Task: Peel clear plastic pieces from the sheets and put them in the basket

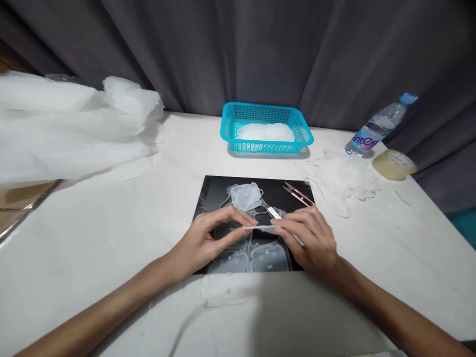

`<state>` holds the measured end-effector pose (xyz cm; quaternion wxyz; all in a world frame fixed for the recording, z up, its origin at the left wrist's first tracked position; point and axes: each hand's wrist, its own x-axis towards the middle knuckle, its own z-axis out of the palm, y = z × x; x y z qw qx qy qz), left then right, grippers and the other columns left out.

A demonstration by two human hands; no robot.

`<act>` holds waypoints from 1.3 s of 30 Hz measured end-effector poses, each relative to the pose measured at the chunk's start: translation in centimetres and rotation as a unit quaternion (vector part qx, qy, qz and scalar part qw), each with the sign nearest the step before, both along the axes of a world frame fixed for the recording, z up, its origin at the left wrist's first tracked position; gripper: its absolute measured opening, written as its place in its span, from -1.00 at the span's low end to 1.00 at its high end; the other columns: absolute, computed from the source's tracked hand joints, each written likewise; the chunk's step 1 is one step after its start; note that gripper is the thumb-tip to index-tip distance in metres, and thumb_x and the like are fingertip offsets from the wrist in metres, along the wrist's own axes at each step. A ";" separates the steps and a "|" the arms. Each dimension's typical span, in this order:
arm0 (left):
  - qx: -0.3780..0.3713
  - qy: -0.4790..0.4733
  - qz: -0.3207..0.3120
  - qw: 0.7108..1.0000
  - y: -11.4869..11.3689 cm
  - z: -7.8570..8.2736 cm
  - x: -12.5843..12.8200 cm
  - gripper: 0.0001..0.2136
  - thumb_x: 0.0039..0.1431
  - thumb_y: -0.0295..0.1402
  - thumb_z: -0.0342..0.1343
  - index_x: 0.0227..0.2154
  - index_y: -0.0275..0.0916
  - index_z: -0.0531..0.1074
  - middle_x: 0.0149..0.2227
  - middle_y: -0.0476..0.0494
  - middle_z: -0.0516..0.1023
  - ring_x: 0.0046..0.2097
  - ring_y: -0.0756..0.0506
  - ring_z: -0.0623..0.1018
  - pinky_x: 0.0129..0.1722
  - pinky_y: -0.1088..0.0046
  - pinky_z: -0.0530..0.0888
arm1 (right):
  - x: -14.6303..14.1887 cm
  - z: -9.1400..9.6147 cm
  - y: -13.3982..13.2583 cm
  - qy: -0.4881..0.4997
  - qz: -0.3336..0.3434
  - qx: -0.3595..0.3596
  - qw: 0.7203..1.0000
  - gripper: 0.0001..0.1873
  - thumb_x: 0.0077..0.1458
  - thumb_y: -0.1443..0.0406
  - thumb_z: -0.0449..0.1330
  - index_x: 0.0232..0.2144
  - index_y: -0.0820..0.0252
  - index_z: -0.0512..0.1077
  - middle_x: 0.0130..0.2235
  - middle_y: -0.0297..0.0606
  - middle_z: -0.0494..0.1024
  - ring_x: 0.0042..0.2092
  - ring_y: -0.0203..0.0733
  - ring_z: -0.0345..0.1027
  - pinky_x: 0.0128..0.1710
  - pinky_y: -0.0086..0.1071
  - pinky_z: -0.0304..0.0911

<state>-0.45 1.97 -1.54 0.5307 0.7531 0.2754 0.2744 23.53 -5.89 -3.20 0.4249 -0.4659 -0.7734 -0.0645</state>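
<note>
Above the middle of the black mat, the left hand and the right hand hold a thin translucent plastic piece edge-on, each pinching one end between thumb and fingertips. A silver blade shows just beyond the right fingers; whether that hand also grips it cannot be told. Beneath, a clear moulded sheet overlaps the mat's near edge. Pink-handled thread snips lie at the mat's far right corner. Near the desk's far edge, a turquoise basket contains whitish pieces.
</note>
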 end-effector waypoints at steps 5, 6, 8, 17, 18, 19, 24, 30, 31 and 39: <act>0.008 0.001 0.016 1.000 -0.1 0.0 0.0 -0.94 0.37 -0.39 0.22 -0.17 -0.19 0.58 -0.11 -0.11 0.70 -0.03 -0.10 0.66 0.02 0.38 0.56 | -0.2 0.4 0.0 0.001 0.000 0.001 1.000 -0.78 0.35 0.46 0.14 -0.06 0.16 0.54 -0.27 -0.25 0.65 -0.25 -0.18 0.47 -0.24 -0.29 0.37; 0.011 0.003 0.018 1.000 -0.1 0.0 0.0 -0.94 0.36 -0.38 0.22 -0.18 -0.20 0.59 -0.12 -0.11 0.70 -0.04 -0.11 0.67 0.01 0.37 0.57 | -0.2 0.4 0.1 0.007 -0.008 0.002 1.000 -0.77 0.36 0.47 0.13 -0.07 0.16 0.54 -0.26 -0.24 0.65 -0.25 -0.18 0.47 -0.24 -0.29 0.37; 0.016 0.008 0.020 1.000 0.0 -0.1 0.0 -0.93 0.36 -0.37 0.22 -0.18 -0.21 0.58 -0.12 -0.13 0.71 -0.04 -0.12 0.67 0.02 0.35 0.57 | 0.0 0.4 0.3 0.030 -0.033 0.000 0.999 -0.76 0.35 0.49 0.12 -0.11 0.17 0.54 -0.26 -0.22 0.65 -0.25 -0.17 0.49 -0.22 -0.27 0.38; 0.018 0.016 0.011 1.000 0.2 -0.2 -0.1 -0.89 0.37 -0.36 0.20 -0.13 -0.21 0.59 -0.06 -0.17 0.71 -0.01 -0.15 0.68 0.05 0.32 0.57 | 1.6 0.6 1.5 0.132 -0.121 -0.049 0.983 -0.81 0.30 0.33 0.28 -0.40 0.12 0.49 -0.45 -0.35 0.49 -0.40 -0.23 0.31 -0.34 -0.27 0.27; 0.018 0.017 0.011 1.000 0.2 -0.3 -0.1 -0.89 0.37 -0.36 0.20 -0.13 -0.22 0.59 -0.06 -0.18 0.71 0.00 -0.15 0.68 0.05 0.31 0.58 | 1.6 0.7 1.5 0.130 -0.125 -0.048 0.982 -0.74 0.31 0.32 0.27 -0.47 0.12 0.44 -0.49 -0.37 0.42 -0.42 -0.25 0.26 -0.36 -0.28 0.23; 0.017 0.017 0.012 1.000 0.2 -0.3 -0.1 -0.89 0.37 -0.36 0.20 -0.13 -0.22 0.59 -0.06 -0.19 0.71 0.00 -0.16 0.68 0.05 0.30 0.58 | 1.6 0.8 1.4 0.125 -0.123 -0.049 0.983 -0.67 0.33 0.32 0.24 -0.52 0.13 0.39 -0.53 -0.38 0.37 -0.44 -0.26 0.22 -0.37 -0.29 0.19; 0.020 0.008 0.012 1.000 0.1 -0.4 -0.1 -0.91 0.37 -0.39 0.20 -0.14 -0.20 0.58 -0.07 -0.13 0.71 -0.01 -0.11 0.67 0.05 0.35 0.56 | 1.3 0.7 1.3 0.108 -0.109 -0.089 0.984 -0.61 0.39 0.34 0.12 -0.53 0.13 0.32 -0.54 -0.40 0.33 -0.49 -0.31 0.20 -0.42 -0.33 0.16; 0.007 0.013 0.024 1.000 0.1 -0.3 -0.1 -0.92 0.37 -0.38 0.21 -0.15 -0.18 0.58 -0.09 -0.11 0.70 0.00 -0.12 0.66 0.05 0.34 0.54 | 1.0 -0.3 1.3 0.117 -0.079 -0.134 0.981 -0.92 0.35 0.32 0.18 -0.12 0.16 0.43 -0.39 -0.37 0.47 -0.40 -0.29 0.35 -0.33 -0.36 0.32; 0.007 0.012 0.027 1.000 0.1 -0.3 0.0 -0.92 0.37 -0.37 0.21 -0.15 -0.18 0.58 -0.10 -0.11 0.70 0.00 -0.12 0.66 0.04 0.34 0.54 | 1.0 -0.2 1.2 0.113 -0.049 -0.131 0.984 -0.93 0.37 0.33 0.15 -0.16 0.16 0.44 -0.40 -0.36 0.49 -0.39 -0.28 0.36 -0.32 -0.35 0.32; 0.012 0.005 0.030 0.999 0.0 -0.4 -0.1 -0.93 0.37 -0.40 0.22 -0.16 -0.18 0.58 -0.11 -0.07 0.69 -0.01 -0.09 0.66 0.03 0.41 0.53 | 0.1 0.7 0.3 0.000 0.071 -0.030 0.997 -0.88 0.26 0.28 0.34 -0.19 0.18 0.50 -0.35 -0.26 0.60 -0.31 -0.19 0.44 -0.28 -0.30 0.34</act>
